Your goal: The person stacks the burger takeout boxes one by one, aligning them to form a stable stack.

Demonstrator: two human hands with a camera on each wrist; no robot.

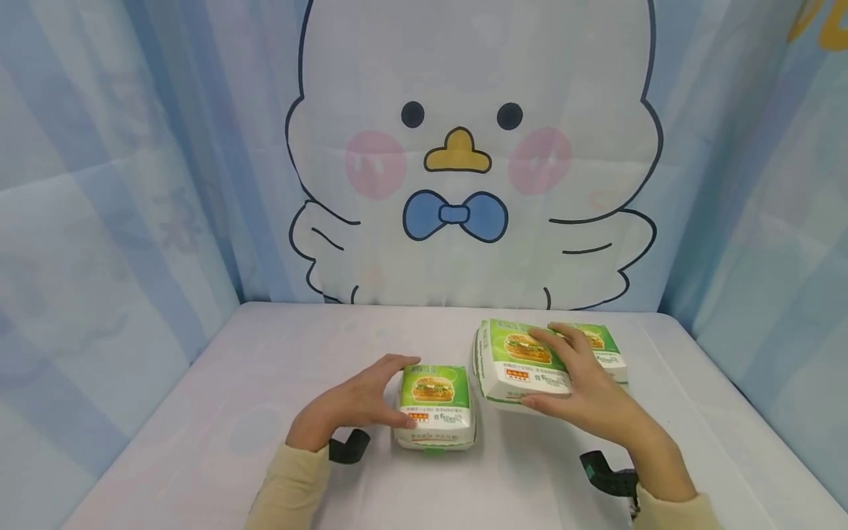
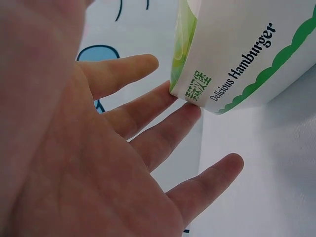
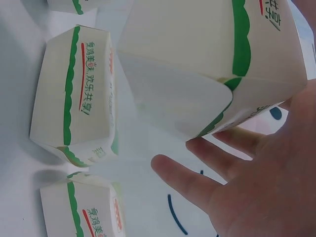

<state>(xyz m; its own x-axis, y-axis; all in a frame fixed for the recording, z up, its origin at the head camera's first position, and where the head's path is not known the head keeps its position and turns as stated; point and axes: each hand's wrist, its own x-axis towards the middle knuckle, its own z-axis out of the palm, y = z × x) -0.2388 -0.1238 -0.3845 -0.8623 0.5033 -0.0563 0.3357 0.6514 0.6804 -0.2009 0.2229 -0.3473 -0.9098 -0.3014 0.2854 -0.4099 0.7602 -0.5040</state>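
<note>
Backdrop (image 1: 192, 147): blue-striped cloth bearing a large white cartoon bird (image 1: 470, 66), filling the upper frame and both sides.
Table (image 1: 503, 478): white covering, spread across the lower half of the frame.
Right hand (image 1: 592, 390): right of centre, gripping the raised box, thumb at its near edge, fingers over its right side.
Left hand (image 1: 351, 397): lower centre-left, fingers straight and spread; in the left wrist view fingertips touch the left box.
Sleeves (image 1: 291, 478): cream, at the bottom edge.
Raised box (image 1: 513, 361): green and white hamburger carton, just right of centre, tilted, held above the table.
Left box (image 1: 436, 412): matching carton, lower centre, face up on the table.
Back box (image 1: 604, 350): matching carton at right, partly hidden by the right hand.
Row of boxes (image 3: 74, 94): three cartons down the left of the right wrist view, top and bottom ones cut off.
Wrist mounts (image 1: 347, 447): black, one near each wrist.
</note>
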